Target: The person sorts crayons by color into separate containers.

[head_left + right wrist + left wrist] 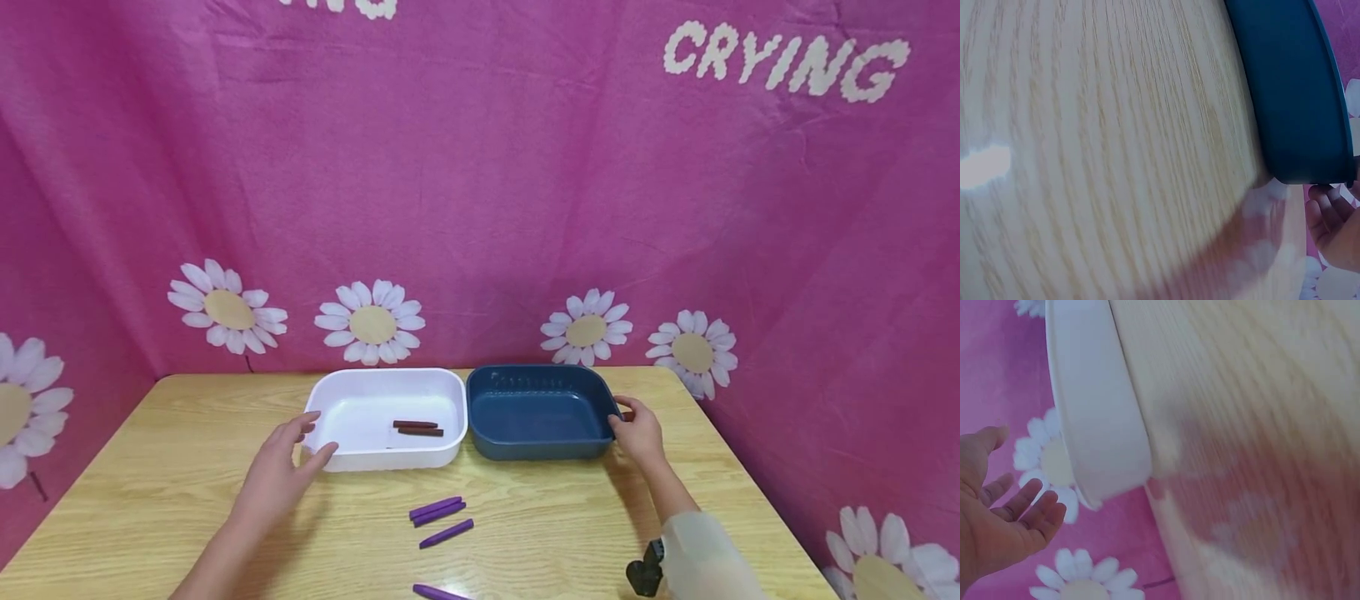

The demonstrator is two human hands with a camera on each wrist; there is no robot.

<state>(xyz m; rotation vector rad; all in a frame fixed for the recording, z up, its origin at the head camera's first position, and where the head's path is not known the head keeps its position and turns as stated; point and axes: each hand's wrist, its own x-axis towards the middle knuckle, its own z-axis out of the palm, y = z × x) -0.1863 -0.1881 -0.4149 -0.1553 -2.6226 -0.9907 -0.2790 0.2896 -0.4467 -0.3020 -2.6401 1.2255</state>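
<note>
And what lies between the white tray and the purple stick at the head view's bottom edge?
Three purple sticks on the table, seen in the head view.

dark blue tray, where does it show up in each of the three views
Head: just right of centre, the dark blue tray sits beside the white tray.
Left wrist: not in it.
Right wrist: the dark blue tray runs down the upper right.
Shared landmark: the wooden table, in all three.

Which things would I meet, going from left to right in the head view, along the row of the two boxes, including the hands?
Left hand, white box, blue box, right hand.
</note>
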